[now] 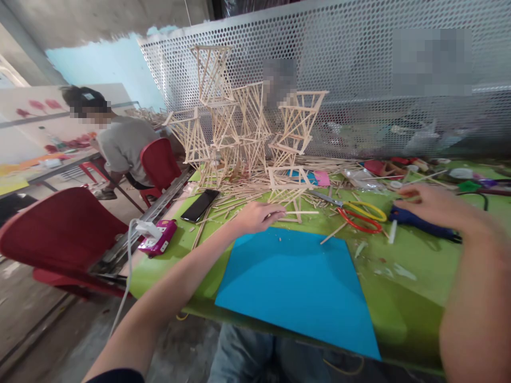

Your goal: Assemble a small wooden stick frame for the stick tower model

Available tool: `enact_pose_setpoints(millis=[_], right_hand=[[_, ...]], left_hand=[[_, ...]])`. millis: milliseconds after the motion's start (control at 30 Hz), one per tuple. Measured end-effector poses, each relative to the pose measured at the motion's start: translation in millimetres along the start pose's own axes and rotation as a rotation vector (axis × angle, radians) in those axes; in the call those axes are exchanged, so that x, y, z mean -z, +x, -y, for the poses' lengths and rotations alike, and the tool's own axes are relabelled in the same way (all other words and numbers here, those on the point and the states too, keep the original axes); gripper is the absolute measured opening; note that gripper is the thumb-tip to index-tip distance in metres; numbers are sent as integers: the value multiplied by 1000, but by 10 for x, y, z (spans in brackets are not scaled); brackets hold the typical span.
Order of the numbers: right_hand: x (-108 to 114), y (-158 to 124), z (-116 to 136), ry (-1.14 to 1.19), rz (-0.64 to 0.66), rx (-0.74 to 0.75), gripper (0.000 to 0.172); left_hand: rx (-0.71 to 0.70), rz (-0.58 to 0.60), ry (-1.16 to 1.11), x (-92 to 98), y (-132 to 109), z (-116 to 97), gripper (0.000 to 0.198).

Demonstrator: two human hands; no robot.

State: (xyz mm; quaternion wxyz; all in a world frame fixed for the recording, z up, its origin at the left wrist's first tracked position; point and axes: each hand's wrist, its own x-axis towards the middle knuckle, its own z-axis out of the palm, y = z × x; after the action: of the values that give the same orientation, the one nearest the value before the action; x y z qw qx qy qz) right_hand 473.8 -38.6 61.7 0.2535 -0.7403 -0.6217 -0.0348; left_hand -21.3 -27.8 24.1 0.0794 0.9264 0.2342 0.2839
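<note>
The left hand [257, 217] sits near the middle of the frame, just above the blue sheet [297, 287]. Its fingers are curled and pinch a thin wooden stick [297, 213] that points to the right. The stick belongs to a little flat frame of sticks [288, 198] lying on the green table [399, 298], touching the loose stick pile behind it.

The right hand [429, 205] is at the right of the frame, over the dark blue glue gun [423, 223]. Its fingers are bent, and it may hold a small stick by the tips, but the view is blurry there, so I cannot tell.

To do this step well, I think the left hand should hold the stick still and flat, so the small frame does not slide or bend. A soft pinch is best, because the sticks look thin and easy to snap.

Scissors with red and yellow handles [361, 215] lie between the two hands. A black phone [199, 205] lies at the left of the table, near a pink power strip [157, 238]. Tall stick towers [239, 122] stand at the back, in front of a grey wall with many small holes [359, 58]. At the upper left, another person [120, 143] sits on a red chair [159, 162]. Another red chair [59, 234] is at the lower left.
</note>
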Motion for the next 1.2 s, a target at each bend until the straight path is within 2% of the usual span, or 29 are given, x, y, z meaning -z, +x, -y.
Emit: enact_pose_setpoints(millis=[33, 133, 200, 300, 367, 467, 567, 667, 800, 933, 1033, 1200], right_hand=[[-4, -40, 172, 120, 132, 82, 29], [-97, -238, 823, 393, 330, 334, 38], [-231, -416, 1267, 590, 419, 410, 42], [-479, -663, 1771, 853, 470, 418, 45], [-626, -765, 1956, 948, 422, 382, 42], [-767, -802, 2025, 1017, 348, 334, 37], [-808, -750, 1945, 1063, 244, 306, 36], [-804, -688, 1847, 1054, 168, 282, 38], [-841, -661, 1816, 1007, 172, 250, 43], [-936, -674, 1861, 983, 163, 226, 44], [-956, -706, 1907, 930, 145, 245, 44], [-850, -820, 2022, 828, 130, 261, 49]], left_hand=[[-7, -25, -35, -8, 14, -25, 35], [-40, -111, -132, -55, 61, -99, 38], [-47, -165, -162, -113, 85, -138, 38], [8, -204, -184, -212, 102, -178, 36], [53, -173, -194, -256, 103, -188, 33], [51, -146, -158, -252, 97, -161, 31], [60, -182, -93, -167, 76, -63, 32], [137, -171, -55, -71, 40, 78, 32], [237, -6, 32, -47, 16, 190, 33], [256, 155, 94, -87, 36, 188, 28], [249, 162, 60, -85, 29, 222, 24], [196, 151, -31, -79, -19, 415, 24]])
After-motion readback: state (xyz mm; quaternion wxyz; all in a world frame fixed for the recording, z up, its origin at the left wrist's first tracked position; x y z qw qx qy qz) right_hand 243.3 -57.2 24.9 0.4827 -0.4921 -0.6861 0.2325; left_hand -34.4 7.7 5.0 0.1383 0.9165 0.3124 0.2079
